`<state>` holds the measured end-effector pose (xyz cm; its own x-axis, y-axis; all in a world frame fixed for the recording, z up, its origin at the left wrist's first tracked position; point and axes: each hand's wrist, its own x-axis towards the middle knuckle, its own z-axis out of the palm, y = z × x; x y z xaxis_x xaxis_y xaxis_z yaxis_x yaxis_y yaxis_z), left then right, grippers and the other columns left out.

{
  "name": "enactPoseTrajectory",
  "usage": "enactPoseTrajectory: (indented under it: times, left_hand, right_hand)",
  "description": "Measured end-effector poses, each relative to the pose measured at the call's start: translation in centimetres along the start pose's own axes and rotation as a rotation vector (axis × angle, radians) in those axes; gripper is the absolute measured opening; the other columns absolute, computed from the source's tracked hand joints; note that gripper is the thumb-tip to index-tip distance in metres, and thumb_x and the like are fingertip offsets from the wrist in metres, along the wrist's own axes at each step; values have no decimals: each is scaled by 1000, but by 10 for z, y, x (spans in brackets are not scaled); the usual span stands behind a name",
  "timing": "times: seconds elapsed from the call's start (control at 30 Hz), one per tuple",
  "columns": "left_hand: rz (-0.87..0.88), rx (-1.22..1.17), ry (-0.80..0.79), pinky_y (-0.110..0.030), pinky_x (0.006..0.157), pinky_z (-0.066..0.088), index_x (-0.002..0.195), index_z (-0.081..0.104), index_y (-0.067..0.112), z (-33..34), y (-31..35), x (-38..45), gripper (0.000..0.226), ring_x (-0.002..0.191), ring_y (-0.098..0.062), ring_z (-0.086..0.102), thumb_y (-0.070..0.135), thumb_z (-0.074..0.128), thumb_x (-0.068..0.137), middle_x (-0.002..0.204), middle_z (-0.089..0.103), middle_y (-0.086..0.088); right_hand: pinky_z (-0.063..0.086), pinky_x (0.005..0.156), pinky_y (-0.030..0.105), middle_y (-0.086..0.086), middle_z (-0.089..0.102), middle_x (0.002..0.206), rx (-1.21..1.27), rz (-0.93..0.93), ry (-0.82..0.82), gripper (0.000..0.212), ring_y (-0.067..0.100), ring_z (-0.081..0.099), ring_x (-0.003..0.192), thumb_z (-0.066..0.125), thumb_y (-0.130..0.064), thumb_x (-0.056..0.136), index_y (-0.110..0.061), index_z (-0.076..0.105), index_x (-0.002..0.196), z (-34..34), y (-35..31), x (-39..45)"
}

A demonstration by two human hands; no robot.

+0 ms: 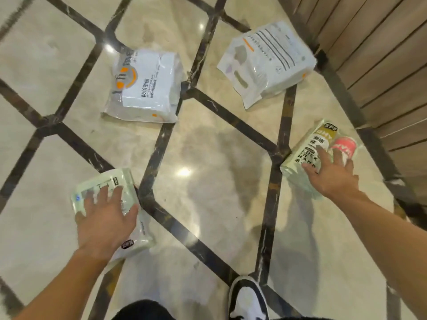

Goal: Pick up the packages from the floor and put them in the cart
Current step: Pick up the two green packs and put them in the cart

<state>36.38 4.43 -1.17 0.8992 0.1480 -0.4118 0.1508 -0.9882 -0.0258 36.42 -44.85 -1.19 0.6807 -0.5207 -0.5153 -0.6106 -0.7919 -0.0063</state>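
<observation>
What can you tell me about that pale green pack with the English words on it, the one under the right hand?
The pale green pack is a soft, glossy plastic-wrapped bundle lying flat on the marble floor, near the wooden wall panels. It has a gold band at the far end, black lettering reading LUCK IN HAND, and a red and white patch beside it. The right hand rests spread on its near end, fingers open, not yet closed around it.

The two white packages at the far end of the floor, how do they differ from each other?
The left white package bears an orange and grey logo beside a plain white label; the right white package carries rows of dark printed lines and a short orange stripe. The right one shows a cut-out handle slot; none shows on the left. The right one lies near the wood-panelled wall, the left one out in the open. Both lie flat on the floor, untouched.
</observation>
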Motion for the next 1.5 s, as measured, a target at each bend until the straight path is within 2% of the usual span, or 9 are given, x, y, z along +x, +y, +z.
enactPoseTrajectory:
  times: [0.17,0.33,0.57,0.7,0.83,1.0,1.27,1.4,1.5]
  left_hand:
    - [-85,-61,-59,-76,116,15,165,17,28,62,0,19,76,158,-42,-5,63,34,100,174,-3,-9]
    - [5,-12,-1,-70,114,27,164,21,24,58,35,21,73,156,-43,7,59,33,102,174,2,-11]
    - [362,-103,114,-62,94,53,151,51,14,51,73,37,62,136,-45,49,34,48,93,157,47,-19]
    - [190,-37,45,-72,116,19,162,10,48,55,59,47,70,155,-48,4,71,30,98,172,5,-17]
    - [78,-167,-37,-68,116,29,151,-17,65,59,55,48,87,156,-43,2,91,27,80,170,-23,-9]
    - [-86,-294,-58,-60,109,37,147,-19,69,54,57,52,110,133,-47,39,100,43,62,150,27,-23]
    - [-86,-481,-48,-47,87,52,149,-1,72,42,61,51,112,98,-33,55,90,65,60,126,34,-12]
    - [-91,-661,-50,-57,99,52,151,-7,69,49,60,50,125,113,-37,58,82,76,59,140,44,-14]
    - [-214,-894,-34,-56,102,51,162,6,39,58,61,54,142,123,-36,60,63,93,52,144,57,-9]
  right_hand:
    - [18,118,76,1,-9,176,32,10,29,76,49,-9,158,28,-67,104,-37,-1,167,56,-10,32]
    - [26,118,73,0,-6,176,-67,-159,52,79,50,-5,158,21,-73,100,-38,-2,166,71,-32,5]
    - [45,107,62,-1,15,171,-206,-537,109,69,41,22,150,26,-70,99,-44,12,161,83,-90,-46]
    - [35,114,66,9,3,172,78,-364,95,81,45,16,153,39,-75,97,-48,0,163,83,-107,-31]
    - [36,118,61,15,-6,173,389,-167,-116,105,52,26,152,61,-82,82,-55,-4,160,86,-112,-14]
    - [55,102,56,15,49,146,635,-137,-104,118,41,59,127,59,-106,40,-82,1,140,97,-111,-6]
    - [40,112,45,11,33,144,678,-176,-86,106,40,47,136,79,-67,79,-60,9,159,82,-118,-20]
    - [40,112,42,7,33,141,680,-206,-107,107,37,49,135,80,-67,77,-60,12,159,82,-114,-15]
    - [40,112,39,4,33,139,712,-222,-101,107,34,49,135,82,-65,76,-59,14,159,84,-111,-14]
